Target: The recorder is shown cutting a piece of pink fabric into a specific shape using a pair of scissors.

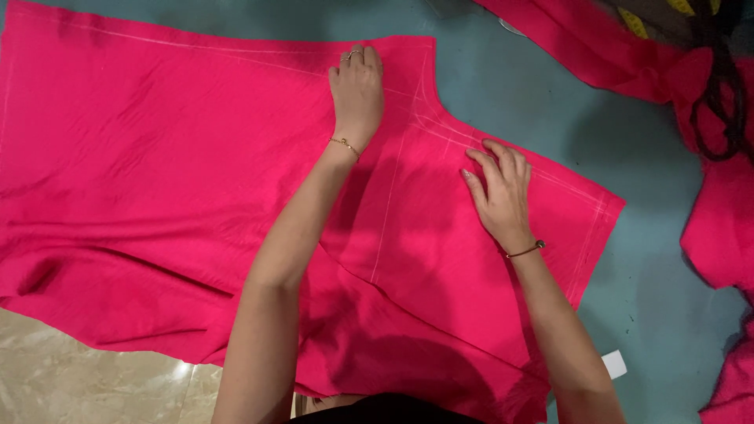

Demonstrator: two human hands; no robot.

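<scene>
Pink chalk-marked cloth [181, 173] flat beneath both open palms, left hand [357, 94], right hand [499, 192]; white tag [614, 364] nearby

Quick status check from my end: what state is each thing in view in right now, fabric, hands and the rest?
Pink fabric piece: spread flat, chalk-marked, lightly wrinkled.
Left hand: open, palm down on the fabric's top edge.
Right hand: open, fingers spread, pressing the fabric near the curved cut.
More pink fabric: bunched at upper right.
Yellow measuring tape: lying loose on that bunch.
</scene>
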